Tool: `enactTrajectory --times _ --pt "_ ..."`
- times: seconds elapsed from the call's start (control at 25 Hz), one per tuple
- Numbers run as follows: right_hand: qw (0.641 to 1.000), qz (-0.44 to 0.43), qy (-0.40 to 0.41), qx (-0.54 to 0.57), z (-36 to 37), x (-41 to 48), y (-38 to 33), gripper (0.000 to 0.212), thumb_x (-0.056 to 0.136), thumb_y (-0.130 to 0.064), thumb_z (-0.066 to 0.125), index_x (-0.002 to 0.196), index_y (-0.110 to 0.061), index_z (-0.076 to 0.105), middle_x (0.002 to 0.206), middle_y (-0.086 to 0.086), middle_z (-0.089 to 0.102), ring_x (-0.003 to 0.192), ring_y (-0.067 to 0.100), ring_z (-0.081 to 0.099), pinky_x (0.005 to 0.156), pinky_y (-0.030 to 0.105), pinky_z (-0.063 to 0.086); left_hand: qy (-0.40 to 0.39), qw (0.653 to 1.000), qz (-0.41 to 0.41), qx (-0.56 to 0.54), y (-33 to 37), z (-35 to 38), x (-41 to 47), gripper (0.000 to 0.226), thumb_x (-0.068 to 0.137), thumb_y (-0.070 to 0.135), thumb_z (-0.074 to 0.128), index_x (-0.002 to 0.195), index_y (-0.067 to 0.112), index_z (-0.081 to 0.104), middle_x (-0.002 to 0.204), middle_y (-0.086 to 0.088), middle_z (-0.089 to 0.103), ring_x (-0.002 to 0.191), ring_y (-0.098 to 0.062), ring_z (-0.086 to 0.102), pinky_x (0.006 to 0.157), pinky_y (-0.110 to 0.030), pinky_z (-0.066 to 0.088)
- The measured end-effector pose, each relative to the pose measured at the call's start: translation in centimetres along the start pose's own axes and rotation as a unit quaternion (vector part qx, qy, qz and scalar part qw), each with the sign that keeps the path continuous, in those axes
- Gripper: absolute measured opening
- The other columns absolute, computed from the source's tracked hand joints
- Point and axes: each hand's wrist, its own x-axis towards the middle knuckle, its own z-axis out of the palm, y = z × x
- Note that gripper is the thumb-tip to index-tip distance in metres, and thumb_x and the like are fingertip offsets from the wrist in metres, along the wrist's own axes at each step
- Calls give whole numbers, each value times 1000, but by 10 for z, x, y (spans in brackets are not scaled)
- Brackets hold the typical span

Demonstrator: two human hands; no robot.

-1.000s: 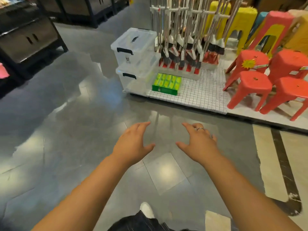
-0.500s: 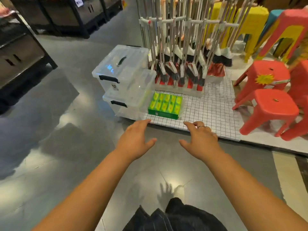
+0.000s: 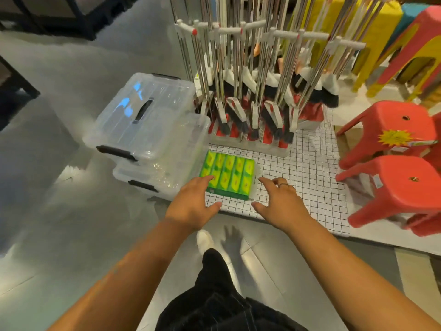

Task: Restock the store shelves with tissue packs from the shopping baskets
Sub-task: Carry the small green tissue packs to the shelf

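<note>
A green and yellow bundle of tissue packs (image 3: 230, 174) lies flat on a low display platform covered with white grid-pattern paper (image 3: 307, 173). My left hand (image 3: 192, 204) is spread open at the bundle's near left corner, with its fingertips over the edge of the pack. My right hand (image 3: 280, 203), wearing a ring, is open just to the right of the bundle, palm down, and holds nothing. No shopping basket or store shelf with tissues is in view.
Two stacked clear storage boxes (image 3: 148, 130) stand directly left of the bundle. A rack of brooms and mops (image 3: 253, 91) rises behind it. Red stools (image 3: 393, 185) stand on the right, yellow ones behind. Dark shelving (image 3: 47, 17) is at the far left. Grey tiled floor lies below.
I have stepped closer and leaned down. Both open hands have moved forward from above the floor to the near edge of the platform, flanking the tissue bundle.
</note>
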Motion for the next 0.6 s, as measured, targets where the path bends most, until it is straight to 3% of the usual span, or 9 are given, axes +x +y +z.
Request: enactTrajectory --times 0.12,0.36,0.6 --pt "998 47 -19 39 5 89 -5 72 88 -48 60 150 -28 27 145 13 34 126 34 41 100 42 43 -31 999 -7 -17 -32 -4 101 75 83 41 70 146 20 36 145 -5 44 132 -23 42 110 -37 35" --pt "982 119 -54 134 29 241 -1 71 87 -40 65 148 -28 32 142 16 36 127 35 42 99 41 42 -134 990 -35 -11 -93 10 259 74 87 40 67 149 22 31 152 -4 36 137 -22 35 111 -30 28" --pt "974 139 -84 159 124 388 40 75 85 -43 69 148 -26 33 140 20 38 126 37 44 102 40 39 -113 986 -116 -32 -178 103 406 71 87 35 67 147 17 34 145 -12 43 131 -29 42 106 -35 35"
